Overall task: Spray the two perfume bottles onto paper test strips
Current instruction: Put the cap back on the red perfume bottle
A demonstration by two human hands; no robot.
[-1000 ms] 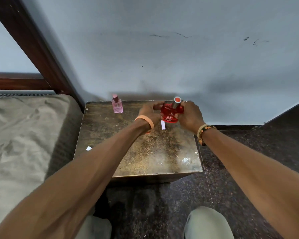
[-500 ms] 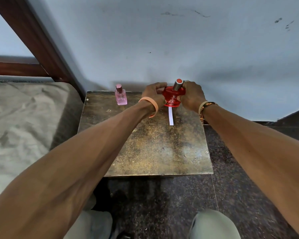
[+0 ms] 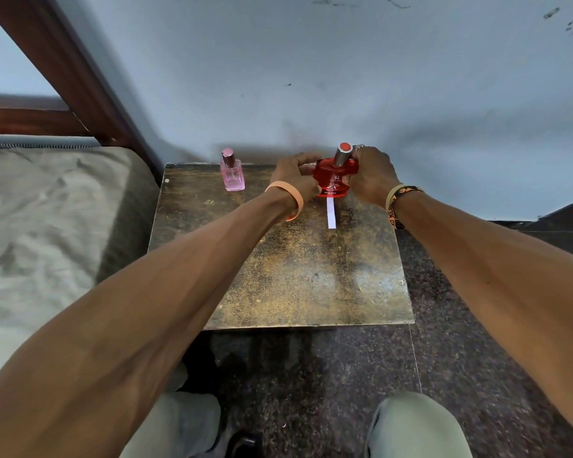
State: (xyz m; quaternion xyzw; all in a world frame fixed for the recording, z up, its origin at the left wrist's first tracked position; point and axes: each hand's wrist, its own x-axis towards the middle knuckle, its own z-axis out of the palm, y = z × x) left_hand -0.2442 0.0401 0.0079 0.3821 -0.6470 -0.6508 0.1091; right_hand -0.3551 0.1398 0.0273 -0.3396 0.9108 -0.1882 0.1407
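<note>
A round red perfume bottle [image 3: 332,180] with a silver, red-topped cap stands near the back of the small worn table [image 3: 288,276]. My left hand [image 3: 291,176] grips its left side and my right hand [image 3: 371,175] grips its right side up by the cap. A white paper test strip [image 3: 330,213] lies flat on the table just in front of the bottle, its far end hidden under it. A small pink perfume bottle [image 3: 233,171], capped, stands upright at the back left of the table, apart from both hands.
A grey wall rises right behind the table. A bed with a beige sheet [image 3: 47,226] and a dark wooden frame [image 3: 63,61] lies to the left. Dark speckled floor [image 3: 311,375] surrounds the table; my knees show at the bottom edge.
The red bottle has come down from above the table to stand on it, uncovering more of the strip. Both hands have stayed on it. The view has tilted downward.
</note>
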